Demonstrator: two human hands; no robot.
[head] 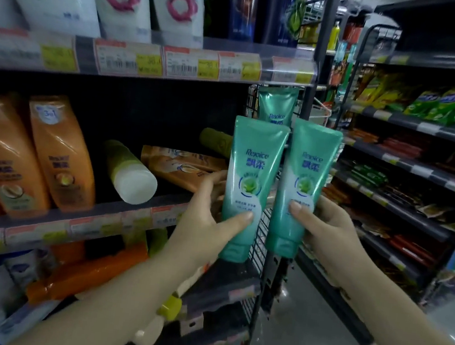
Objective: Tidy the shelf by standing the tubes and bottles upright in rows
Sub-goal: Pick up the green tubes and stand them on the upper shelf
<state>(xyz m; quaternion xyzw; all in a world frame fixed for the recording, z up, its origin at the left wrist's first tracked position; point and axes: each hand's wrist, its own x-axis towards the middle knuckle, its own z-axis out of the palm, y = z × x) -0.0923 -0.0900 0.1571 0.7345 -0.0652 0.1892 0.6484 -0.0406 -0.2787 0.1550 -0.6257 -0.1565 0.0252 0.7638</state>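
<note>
Tubes: two green tubes, one in each hand, caps down, held side by side in front of the shelf (117, 212); I think they are lined up to go in as a row
Left tube (247, 186): the left hand (208, 222) is wrapped around it, thumb on the front
Right tube (299, 187): the right hand (320, 228) grips it low down
Third tube (277, 103): stands behind them, at the shelf's end
Lying down: a white and green bottle (130, 174) and an orange tube (183, 166); they need standing up
Already up: orange bottles (61, 153) on the left
</note>
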